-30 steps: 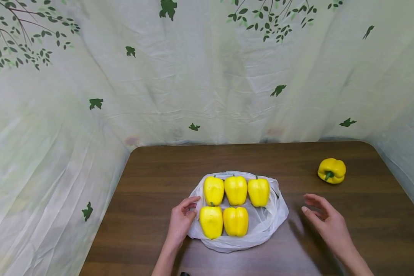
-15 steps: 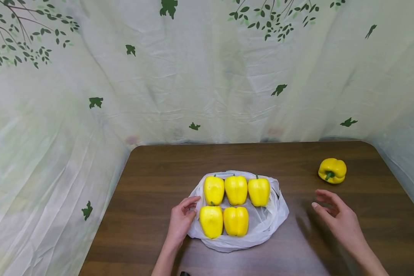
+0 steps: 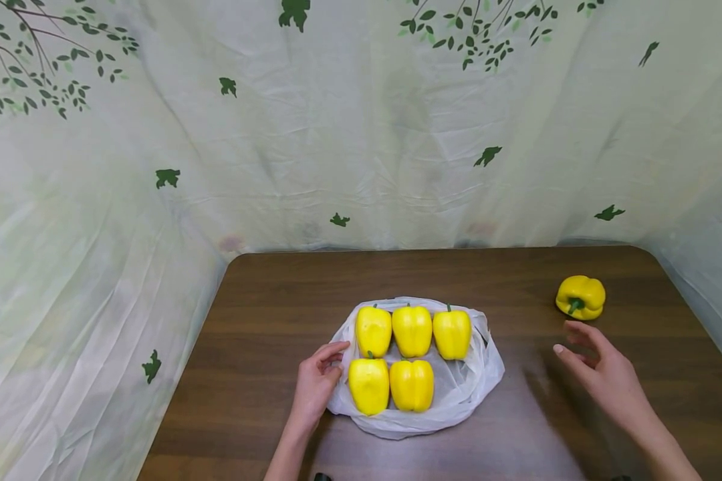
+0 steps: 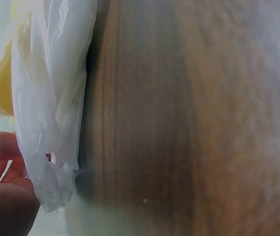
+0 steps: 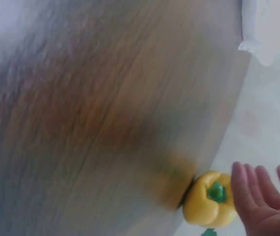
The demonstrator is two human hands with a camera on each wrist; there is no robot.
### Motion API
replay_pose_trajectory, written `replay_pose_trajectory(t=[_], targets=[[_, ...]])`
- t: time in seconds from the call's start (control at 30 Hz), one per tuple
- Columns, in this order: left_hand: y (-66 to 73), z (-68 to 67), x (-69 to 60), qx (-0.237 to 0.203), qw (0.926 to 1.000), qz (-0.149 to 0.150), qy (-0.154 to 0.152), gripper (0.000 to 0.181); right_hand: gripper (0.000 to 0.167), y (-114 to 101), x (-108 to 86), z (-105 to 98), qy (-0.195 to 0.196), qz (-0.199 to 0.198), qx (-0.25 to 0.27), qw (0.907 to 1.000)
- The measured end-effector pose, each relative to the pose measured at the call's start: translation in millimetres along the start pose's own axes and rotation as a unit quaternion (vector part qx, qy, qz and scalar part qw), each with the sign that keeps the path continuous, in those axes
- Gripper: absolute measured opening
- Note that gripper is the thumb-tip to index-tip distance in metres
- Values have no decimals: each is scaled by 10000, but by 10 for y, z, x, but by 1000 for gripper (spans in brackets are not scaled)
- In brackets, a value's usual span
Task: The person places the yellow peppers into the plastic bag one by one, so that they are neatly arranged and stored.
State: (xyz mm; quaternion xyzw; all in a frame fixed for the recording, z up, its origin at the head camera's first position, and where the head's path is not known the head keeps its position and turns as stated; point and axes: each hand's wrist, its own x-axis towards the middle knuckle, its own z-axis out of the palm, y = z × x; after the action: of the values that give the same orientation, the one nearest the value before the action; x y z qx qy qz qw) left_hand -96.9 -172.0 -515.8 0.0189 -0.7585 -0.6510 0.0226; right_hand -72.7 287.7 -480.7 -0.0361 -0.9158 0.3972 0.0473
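Observation:
A white plastic bag (image 3: 391, 425) lies spread on the table, its rim rolled back. Several yellow bell peppers (image 3: 412, 331) sit in it in two rows, three behind and two in front. At the bag's left rim my left hand (image 3: 317, 381) pinches the plastic between thumb and fingers; the left wrist view shows the hand (image 4: 7, 189) against the bag's edge. One more yellow bell pepper (image 3: 580, 298) lies on its side at the back right, its green stem facing me. Just in front of it hovers my right hand (image 3: 608, 374), fingers relaxed, holding nothing.
The brown wooden table (image 3: 313, 280) has rounded far corners. A pale curtain (image 3: 361, 133) with leaf prints hangs behind it and along both sides. A small dark object (image 3: 322, 477) shows at the bottom edge, beside the left forearm.
My right hand has moved right and slightly away from me, closer to the lone bell pepper. The left hand, the bag and the peppers have stayed in place.

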Motion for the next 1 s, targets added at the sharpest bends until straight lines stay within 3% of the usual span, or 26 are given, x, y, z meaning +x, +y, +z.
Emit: replay_pose_trajectory(t=[0.17, 0.4, 0.73, 1.0], targets=[[18, 3, -6, 17, 10000, -27, -12, 40, 53, 10, 29, -41, 324, -165, 60, 9993], [19, -4, -4, 44, 10000, -42, -45, 39, 51, 47, 91, -111, 441, -260, -38, 9987], [25, -1, -11, 11, 10000, -27, -86, 39, 62, 164, 244, -265, 184, -154, -232, 9994], [17, -7, -17, -15, 9999, -31, -106, 38, 61, 264, 339, -325, 274, -327, -391, 9983]])
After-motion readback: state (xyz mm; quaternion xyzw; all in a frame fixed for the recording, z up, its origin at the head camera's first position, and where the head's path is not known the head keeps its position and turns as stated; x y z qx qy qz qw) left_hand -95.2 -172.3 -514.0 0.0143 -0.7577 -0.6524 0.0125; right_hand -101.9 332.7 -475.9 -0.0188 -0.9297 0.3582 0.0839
